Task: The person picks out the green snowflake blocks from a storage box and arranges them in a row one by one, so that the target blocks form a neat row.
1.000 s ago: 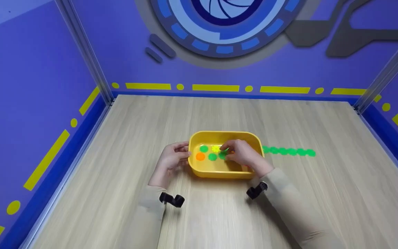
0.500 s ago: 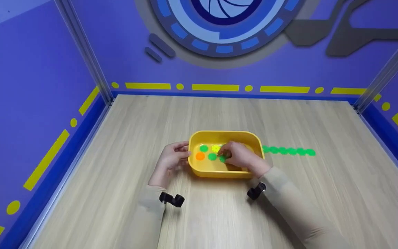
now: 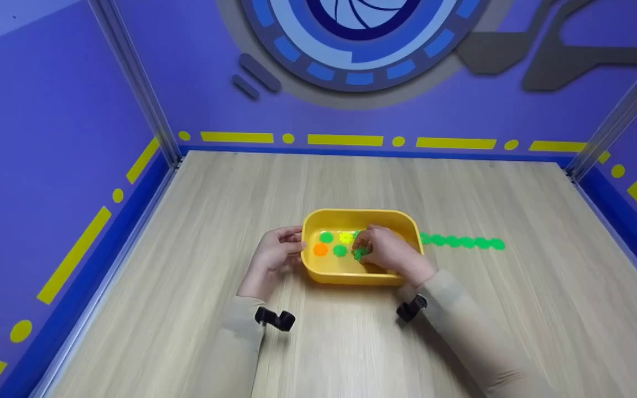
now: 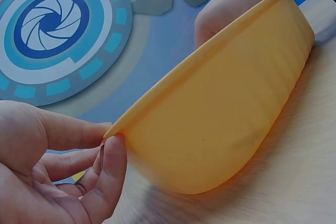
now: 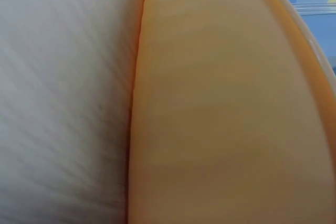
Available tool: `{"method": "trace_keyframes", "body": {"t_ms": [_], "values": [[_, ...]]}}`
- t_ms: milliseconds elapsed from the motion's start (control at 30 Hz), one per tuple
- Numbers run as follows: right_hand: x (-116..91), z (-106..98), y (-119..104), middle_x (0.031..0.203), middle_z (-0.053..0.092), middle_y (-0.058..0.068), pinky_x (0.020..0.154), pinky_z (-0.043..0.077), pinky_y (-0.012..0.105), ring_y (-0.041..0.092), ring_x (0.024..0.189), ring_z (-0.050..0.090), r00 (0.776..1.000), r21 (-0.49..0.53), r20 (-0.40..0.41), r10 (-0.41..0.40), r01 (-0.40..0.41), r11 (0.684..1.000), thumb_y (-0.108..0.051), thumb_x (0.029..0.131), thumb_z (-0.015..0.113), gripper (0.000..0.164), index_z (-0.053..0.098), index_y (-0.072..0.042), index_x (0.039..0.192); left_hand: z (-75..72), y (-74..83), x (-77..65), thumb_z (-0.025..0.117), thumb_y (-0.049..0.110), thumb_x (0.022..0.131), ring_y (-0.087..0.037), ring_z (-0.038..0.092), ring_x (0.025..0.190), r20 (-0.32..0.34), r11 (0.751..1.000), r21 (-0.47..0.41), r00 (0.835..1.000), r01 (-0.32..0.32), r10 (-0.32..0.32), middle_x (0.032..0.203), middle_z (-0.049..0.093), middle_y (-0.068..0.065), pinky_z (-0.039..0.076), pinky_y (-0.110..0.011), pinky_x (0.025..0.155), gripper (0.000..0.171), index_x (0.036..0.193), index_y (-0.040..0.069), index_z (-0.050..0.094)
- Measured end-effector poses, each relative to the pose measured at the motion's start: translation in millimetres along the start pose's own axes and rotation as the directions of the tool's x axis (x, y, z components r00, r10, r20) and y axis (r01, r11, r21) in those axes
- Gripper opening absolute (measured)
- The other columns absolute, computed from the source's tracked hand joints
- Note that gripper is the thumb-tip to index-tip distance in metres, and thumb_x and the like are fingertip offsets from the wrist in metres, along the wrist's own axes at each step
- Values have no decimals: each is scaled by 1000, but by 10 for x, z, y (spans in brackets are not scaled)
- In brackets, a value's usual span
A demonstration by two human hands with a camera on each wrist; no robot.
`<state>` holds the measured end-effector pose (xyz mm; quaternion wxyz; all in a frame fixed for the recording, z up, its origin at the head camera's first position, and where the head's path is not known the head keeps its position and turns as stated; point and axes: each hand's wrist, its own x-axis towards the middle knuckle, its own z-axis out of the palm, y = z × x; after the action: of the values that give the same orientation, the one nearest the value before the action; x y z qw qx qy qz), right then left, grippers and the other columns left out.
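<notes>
A yellow plastic bin stands on the table, with several small notched plastic discs on its floor. My left hand pinches the bin's left rim between thumb and fingers, as the left wrist view shows closely. Inside the bin, my right hand holds a green notched disc at its fingertips; the disc looks tilted. Left of it lie an orange disc, a yellow disc and two green discs, one farther back than the other. In the right wrist view the bin's outer wall hides that hand.
A row of joined green discs lies on the table, running right from the bin's right side. Purple panels border the wooden table at the back and both sides.
My right fingers have shifted slightly inside the bin, and the green disc beneath them has come up tilted at the fingertips. The left hand and the bin have stayed put.
</notes>
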<state>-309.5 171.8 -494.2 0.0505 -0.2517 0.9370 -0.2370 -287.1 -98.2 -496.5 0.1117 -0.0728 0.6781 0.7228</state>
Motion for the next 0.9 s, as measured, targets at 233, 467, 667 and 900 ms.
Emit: {"method": "trace_keyframes", "body": {"t_ms": [233, 467, 667, 900], "values": [[-75, -59, -9, 93, 73, 3, 84, 58, 39, 17, 86, 63, 998, 79, 11, 67, -68, 995, -6, 82, 85, 23, 78, -11, 103, 0, -1, 10, 68, -8, 91, -12, 63, 72, -4, 1000, 22, 1000, -10, 10, 102, 64, -8, 57, -26, 64, 47, 137, -4, 62], [-198, -182, 19, 95, 73, 5, 83, 57, 36, 16, 87, 63, 996, 173, -34, 85, -78, 982, -3, 84, 82, 23, 78, -10, 106, 2, 2, 9, 67, -9, 91, -12, 63, 70, -1, 1000, 1, 1000, -8, 8, 103, 65, -10, 57, -26, 64, 46, 137, -4, 62], [-328, -337, 66, 101, 75, 9, 83, 59, 36, 19, 88, 68, 995, 259, -81, 54, -32, 965, 1, 85, 79, 26, 77, -4, 111, -2, -2, 14, 67, -9, 91, -11, 63, 70, -4, 1000, 3, 1000, 0, 0, 105, 65, -11, 58, -26, 64, 47, 137, -3, 61], [-469, -472, 156, 110, 76, 11, 90, 60, 41, 24, 94, 67, 982, 295, -104, 159, -122, 948, -2, 87, 79, 31, 76, -6, 117, 1, -9, 8, 68, -8, 91, -13, 63, 72, -14, 1000, 7, 1000, 3, -3, 103, 64, -8, 58, -27, 66, 47, 137, -2, 62]]}}
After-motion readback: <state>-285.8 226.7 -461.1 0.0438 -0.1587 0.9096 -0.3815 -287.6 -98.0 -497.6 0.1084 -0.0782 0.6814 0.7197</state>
